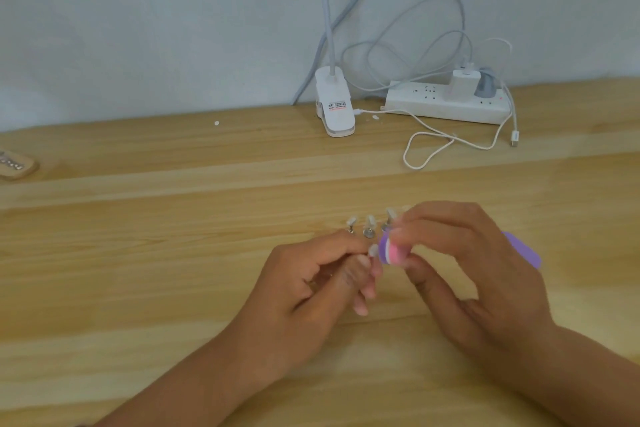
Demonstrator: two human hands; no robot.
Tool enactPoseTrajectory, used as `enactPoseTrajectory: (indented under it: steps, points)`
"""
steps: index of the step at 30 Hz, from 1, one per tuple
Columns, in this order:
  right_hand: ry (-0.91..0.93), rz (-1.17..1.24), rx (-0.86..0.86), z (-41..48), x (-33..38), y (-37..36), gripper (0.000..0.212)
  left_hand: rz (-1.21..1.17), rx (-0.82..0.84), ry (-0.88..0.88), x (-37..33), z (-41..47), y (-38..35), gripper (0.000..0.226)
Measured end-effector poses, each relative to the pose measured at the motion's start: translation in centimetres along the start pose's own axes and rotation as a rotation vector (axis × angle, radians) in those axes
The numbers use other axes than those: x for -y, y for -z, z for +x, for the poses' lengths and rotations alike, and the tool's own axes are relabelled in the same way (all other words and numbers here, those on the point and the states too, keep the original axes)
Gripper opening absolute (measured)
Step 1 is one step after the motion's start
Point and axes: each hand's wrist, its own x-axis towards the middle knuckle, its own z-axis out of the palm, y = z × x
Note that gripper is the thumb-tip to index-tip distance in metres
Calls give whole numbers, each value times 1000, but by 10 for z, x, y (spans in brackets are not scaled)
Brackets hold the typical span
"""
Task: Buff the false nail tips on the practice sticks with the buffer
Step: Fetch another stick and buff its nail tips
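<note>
Midair, buffer (pixel 389 252) against nail tip (pixel 373 250)

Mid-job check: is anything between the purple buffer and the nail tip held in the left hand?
Nothing visible. The purple-and-pink buffer block in the right hand lies right beside the white false nail tip pinched by the left hand. The other practice sticks stand behind them on the wooden table.

On the tabletop (pixel 173 253), the practice sticks (pixel 369 230) stand in a row at centre frame; the lamp clip (pixel 335 104) sits in the upper middle, the power strip (pixel 446 104) just right of it.
</note>
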Motion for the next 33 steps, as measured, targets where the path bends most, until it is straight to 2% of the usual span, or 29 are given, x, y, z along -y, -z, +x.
enactPoseTrajectory:
  steps: [3,7,11,13,16,18,20,24,27,31,33]
  points:
    - [60,-15,29,-3,3,-5,24,-45,31,3,1,1,-1,19]
    - [-27,-45,-11,1,-1,2,21,-44,21,21,4,1,2,24]
    - [83,-86,46,-2,6,-4,21,27,13,19,6,-1,1,26]
    - [-22,-129,64,-1,-2,-2,19,-42,-9,49,5,0,4,26]
    - [-118,-142,42,1,-8,1,18,12,-179,-18,7,6,9,26]
    - [-84,-112,63,0,-6,-2,19,207,-389,-57,12,11,13,22]
    - [-47,-91,82,0,-3,-6,20,372,-492,-52,14,15,15,15]
    - [-83,-89,70,1,-4,-6,19,406,-422,58,21,21,17,25]
    - [-99,-89,68,2,-4,-5,18,424,-383,129,23,24,14,19]
    - [-94,-93,70,2,-4,-6,18,604,-290,200,23,22,11,16]
    - [-100,-92,73,2,-4,-6,19,629,-313,204,22,21,11,20]
